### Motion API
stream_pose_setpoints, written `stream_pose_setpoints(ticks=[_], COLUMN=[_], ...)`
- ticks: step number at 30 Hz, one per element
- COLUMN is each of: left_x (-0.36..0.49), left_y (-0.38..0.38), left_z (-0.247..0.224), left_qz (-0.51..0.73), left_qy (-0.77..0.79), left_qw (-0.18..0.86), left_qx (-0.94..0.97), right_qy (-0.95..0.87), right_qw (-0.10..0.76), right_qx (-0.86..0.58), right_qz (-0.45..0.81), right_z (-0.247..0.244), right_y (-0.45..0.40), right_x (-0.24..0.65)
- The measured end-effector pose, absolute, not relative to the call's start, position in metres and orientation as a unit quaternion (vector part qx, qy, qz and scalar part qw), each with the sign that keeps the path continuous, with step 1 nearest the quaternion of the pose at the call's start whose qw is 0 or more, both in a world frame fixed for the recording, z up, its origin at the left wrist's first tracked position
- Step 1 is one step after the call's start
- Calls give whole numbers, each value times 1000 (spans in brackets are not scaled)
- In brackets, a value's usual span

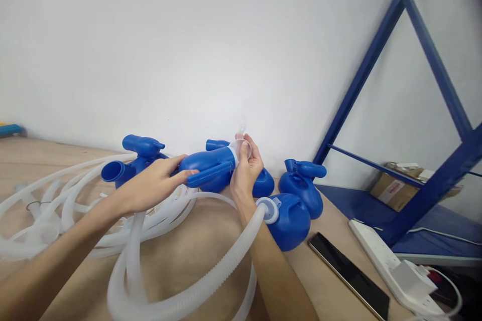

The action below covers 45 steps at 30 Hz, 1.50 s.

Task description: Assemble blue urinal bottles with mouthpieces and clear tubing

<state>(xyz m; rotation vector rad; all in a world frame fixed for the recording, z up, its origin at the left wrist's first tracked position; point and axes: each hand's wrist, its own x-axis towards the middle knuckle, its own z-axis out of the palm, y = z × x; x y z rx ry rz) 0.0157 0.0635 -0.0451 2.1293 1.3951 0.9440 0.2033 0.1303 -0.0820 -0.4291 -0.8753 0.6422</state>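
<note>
My left hand (165,178) is wrapped round the rear of a blue plastic urinal bottle (205,161), which lies on its side in the air with its handle facing me. My right hand (246,165) grips a translucent funnel-shaped cap (238,149) at the bottle's mouth, fingers behind it and thumb at its rim. How far the cap is seated, I cannot tell. Beneath my right forearm, a ribbed translucent hose (211,281) runs up to the white collar (268,209) of another blue bottle (289,223).
More blue bottles stand along the wall, one (141,158) at left and one (303,185) at right. Coiled clear hoses (75,190) cover the left of the wooden table (196,261). A phone (350,276) and a power strip (380,253) lie at right beside a blue metal frame (361,70).
</note>
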Motion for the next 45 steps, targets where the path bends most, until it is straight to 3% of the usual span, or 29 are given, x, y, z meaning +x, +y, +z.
stream_pose_setpoints(ticks=[6,11,17,21,31,37,45], left_x=[14,11,7,3,2,7,13], left_y=[71,68,61,58,75,79,78], left_z=[-52,-49,-43,-39,-63,-66,-60], left_qz=[343,350,305,289,352,376,376], left_qy=[489,468,464,485,424,414,490], left_qw=[255,206,167,153,494,479,382], left_qx=[760,785,815,811,673,676,687], right_qy=[-461,-479,-602,-642,-715,-702,-627], right_qw=[780,772,672,653,644,654,691], right_qx=[-80,-129,-64,-72,-52,-115,-198], right_qz=[415,397,428,395,266,258,300], right_z=[-72,-71,-76,-75,-63,-68,-80], right_y=[109,115,116,107,92,100,121], right_x=[197,200,204,205,208,209,199])
